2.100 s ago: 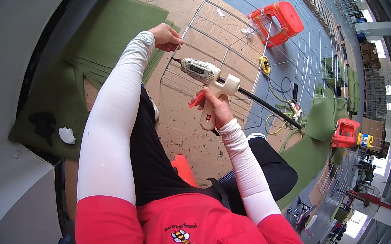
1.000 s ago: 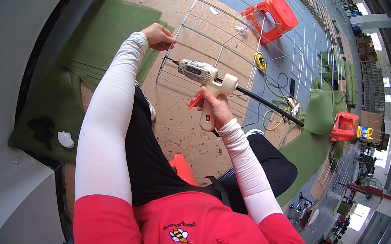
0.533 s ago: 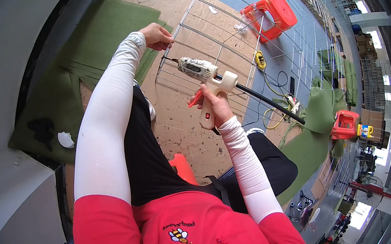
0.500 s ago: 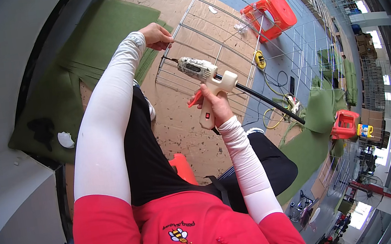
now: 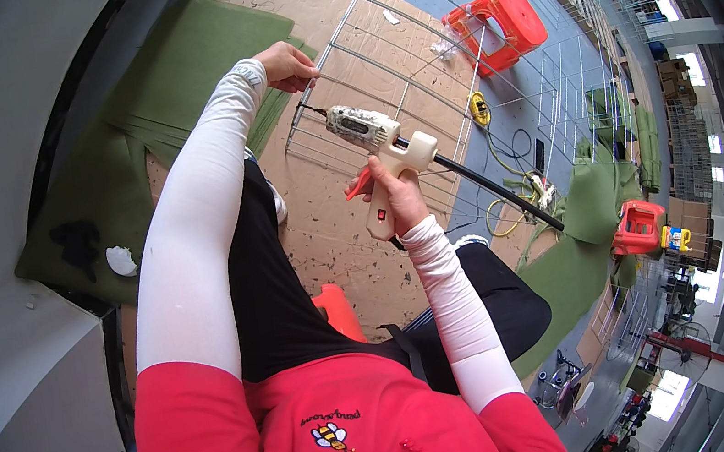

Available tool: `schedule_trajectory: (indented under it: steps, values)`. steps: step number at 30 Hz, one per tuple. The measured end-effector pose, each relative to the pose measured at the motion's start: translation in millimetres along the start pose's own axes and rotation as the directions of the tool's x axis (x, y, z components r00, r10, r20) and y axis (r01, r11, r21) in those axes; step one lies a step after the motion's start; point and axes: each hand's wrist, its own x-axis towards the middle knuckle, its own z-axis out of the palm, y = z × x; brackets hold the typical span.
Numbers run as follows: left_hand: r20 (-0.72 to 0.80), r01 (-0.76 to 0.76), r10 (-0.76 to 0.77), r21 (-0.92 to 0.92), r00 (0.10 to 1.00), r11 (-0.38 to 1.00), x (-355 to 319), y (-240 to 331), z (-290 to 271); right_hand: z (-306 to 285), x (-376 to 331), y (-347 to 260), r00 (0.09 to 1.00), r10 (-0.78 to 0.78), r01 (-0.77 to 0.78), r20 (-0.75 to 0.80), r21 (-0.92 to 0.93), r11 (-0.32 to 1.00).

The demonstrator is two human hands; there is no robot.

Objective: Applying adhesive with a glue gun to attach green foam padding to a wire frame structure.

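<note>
My right hand (image 5: 397,198) grips the handle of a cream glue gun (image 5: 373,137) with a red trigger; a black glue stick (image 5: 496,190) juts from its back. The gun's nozzle points up-left, close to my left hand (image 5: 286,65). That hand pinches the near corner of a white wire grid panel (image 5: 413,62), which lies tilted over a brown board (image 5: 324,222) on the floor. Green felt (image 5: 173,67) lies under and left of the grid corner.
A red plastic stool (image 5: 501,26) lies tipped beyond the grid. A yellow tape roll (image 5: 480,108) and cables (image 5: 510,159) sit on the blue floor to the right. More green felt (image 5: 585,232) and a red toy-like object (image 5: 640,228) lie further right. Wire racks (image 5: 584,93) stand behind.
The glue gun has shifted slightly left, its nozzle now nearer my left hand at the grid corner. My left hand keeps its pinch on the wire.
</note>
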Motion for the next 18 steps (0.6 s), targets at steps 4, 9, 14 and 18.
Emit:
schedule_trajectory:
  steps: [4, 9, 14, 18]
  values:
    - [-0.016, 0.006, -0.006, 0.008, 1.000, 1.000, -2.6, 1.0, 0.2, -0.2, 0.0, 0.7, 1.000, 0.002, -0.002, 0.000, -0.001, 1.000]
    - [-0.019, 0.008, -0.008, 0.007, 1.000, 1.000, -4.4, 0.0, -2.4, 2.4, -0.7, 0.2, 1.000, 0.004, -0.004, -0.008, 0.017, 1.000]
    - [-0.004, 0.004, -0.004, 0.000, 1.000, 1.000, -1.1, 0.3, -0.9, -0.4, -2.0, 0.9, 1.000, 0.010, -0.010, -0.014, 0.013, 1.000]
    - [0.000, 0.005, -0.005, -0.003, 1.000, 1.000, -0.3, 0.2, -2.3, -0.8, -2.7, 0.6, 1.000, 0.016, -0.016, -0.014, 0.011, 1.000]
